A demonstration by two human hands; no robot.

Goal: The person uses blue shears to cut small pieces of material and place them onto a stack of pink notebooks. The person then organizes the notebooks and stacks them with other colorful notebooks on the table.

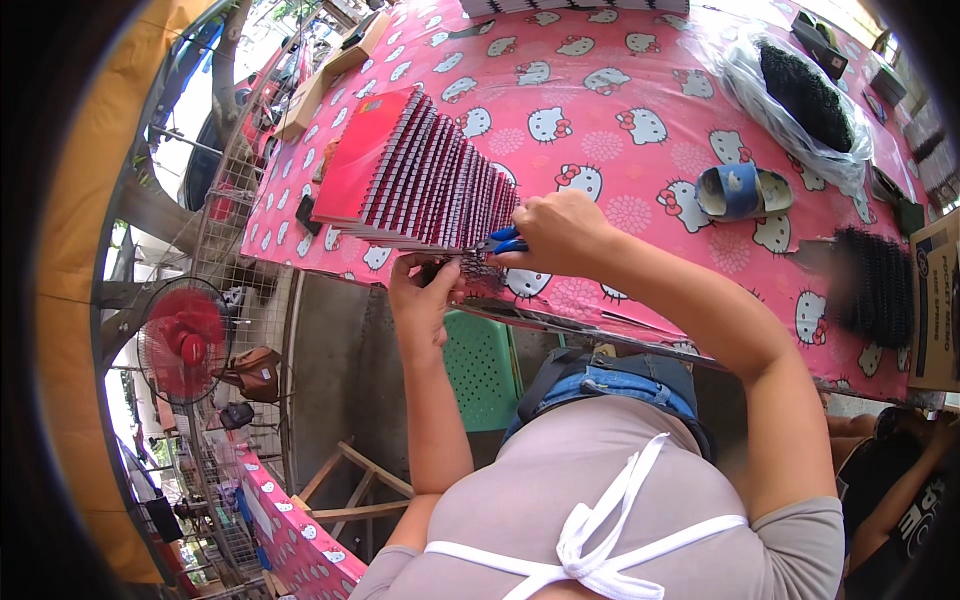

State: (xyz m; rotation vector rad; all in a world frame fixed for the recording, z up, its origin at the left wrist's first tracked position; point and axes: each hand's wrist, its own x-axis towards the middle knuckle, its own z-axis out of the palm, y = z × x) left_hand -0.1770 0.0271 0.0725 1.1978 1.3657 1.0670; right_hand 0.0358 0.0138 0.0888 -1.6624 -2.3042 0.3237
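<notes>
A long row of red-covered spiral notebooks (355, 165) leans in a stepped pile on the pink table, their dark coils facing right. At the near end of the pile, my right hand (562, 232) is closed round blue-handled pliers (510, 241). The jaws of the pliers are at the coil end of a notebook at the table edge. My left hand (422, 298) pinches that notebook's near corner with thumb and fingers, just left of the pliers' tip. The exact contact between jaws and wire is too small to make out.
A pink patterned cloth covers the table (630, 215). To the right are a blue tape roll (730, 192), a plastic bag of black coils (805, 95), a bundle of black coils (872, 290) and a cardboard box (937, 300). A green plastic chair (482, 370) and red fan (187, 340) stand below.
</notes>
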